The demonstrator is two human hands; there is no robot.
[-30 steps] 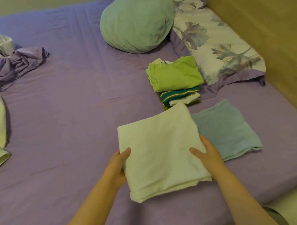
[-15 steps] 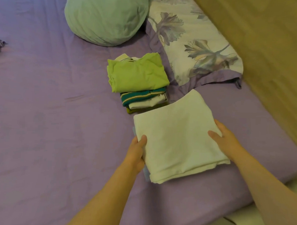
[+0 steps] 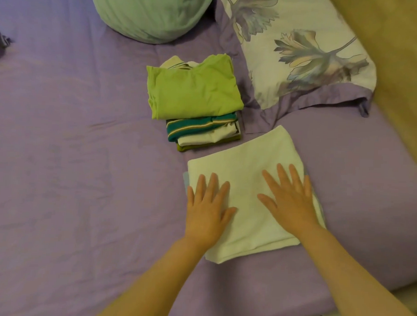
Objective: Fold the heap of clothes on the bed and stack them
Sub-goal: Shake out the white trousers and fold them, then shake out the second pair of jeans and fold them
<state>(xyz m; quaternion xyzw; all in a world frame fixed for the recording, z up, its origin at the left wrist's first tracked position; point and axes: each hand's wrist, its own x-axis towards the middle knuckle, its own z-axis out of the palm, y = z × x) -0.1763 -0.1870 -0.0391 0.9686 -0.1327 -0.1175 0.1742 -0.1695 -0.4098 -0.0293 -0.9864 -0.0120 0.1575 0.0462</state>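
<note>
Flat and open, the left hand [image 3: 206, 212] and right hand [image 3: 290, 202] pressed the folded white cloth [image 3: 245, 164] on the bed [image 3: 82, 176], beside the folded stack [image 3: 193, 95].

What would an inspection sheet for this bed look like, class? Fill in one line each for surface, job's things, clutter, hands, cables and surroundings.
Surface: purple bed sheet, lightly creased.
Job's things: folded white cloth lying on a pale blue cloth whose edge peeks out; beside it a stack of folded clothes with a green shirt on top.
Clutter: crumpled purple garment at the left edge.
Hands: left hand and right hand pressing flat on the white cloth.
Cables: nothing seen.
Surroundings: green cushion, flowered pillow, wooden panel.
</note>
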